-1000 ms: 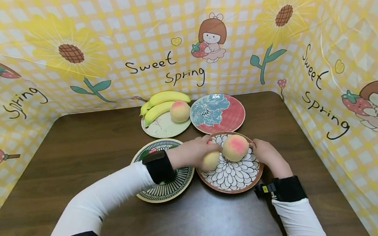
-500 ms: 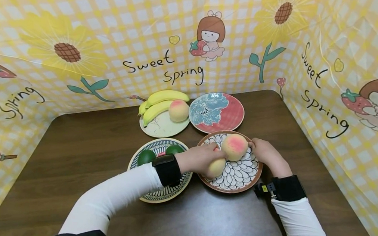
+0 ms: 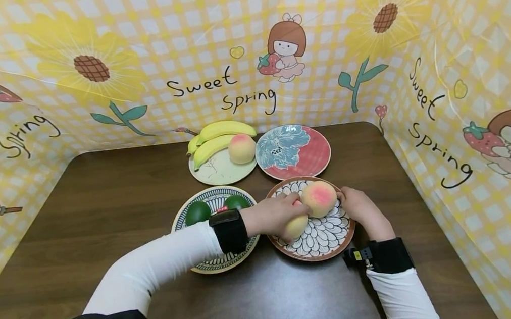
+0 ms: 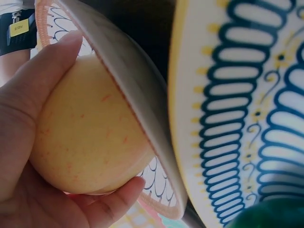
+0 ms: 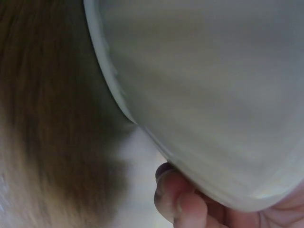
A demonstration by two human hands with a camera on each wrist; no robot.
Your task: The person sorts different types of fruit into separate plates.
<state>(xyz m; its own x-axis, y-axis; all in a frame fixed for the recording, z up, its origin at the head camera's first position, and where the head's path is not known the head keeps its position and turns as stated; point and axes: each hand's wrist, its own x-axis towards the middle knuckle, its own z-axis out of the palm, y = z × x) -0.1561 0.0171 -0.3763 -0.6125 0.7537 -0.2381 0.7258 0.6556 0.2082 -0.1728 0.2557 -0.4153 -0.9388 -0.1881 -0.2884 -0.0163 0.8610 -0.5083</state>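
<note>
My left hand (image 3: pixel 274 216) grips a peach (image 3: pixel 296 228) over the left part of a brown-rimmed plate with a petal pattern (image 3: pixel 321 240). In the left wrist view the thumb and fingers curl round this yellow peach (image 4: pixel 92 128), with the plate's rim close beside it. A second peach (image 3: pixel 319 199), pink on top, sits on the plate's far part. My right hand (image 3: pixel 362 212) holds the plate's right rim. From the right wrist camera, the pale underside of the plate (image 5: pixel 204 95) fills much of the view, with fingertips (image 5: pixel 190 209) at its edge.
Left of it stands a green-patterned plate (image 3: pixel 223 267) with dark green rounded fruits (image 3: pixel 198 213), partly under my left wrist. Behind, a pale plate (image 3: pixel 217 177) bears bananas (image 3: pixel 214 151) and a peach (image 3: pixel 241 148). A red and blue plate (image 3: pixel 313 152) lies beside it.
My left hand has moved a little rightward with the peach, further over the petal-patterned plate. More of the green fruits now shows. The right hand stays at the rim.
</note>
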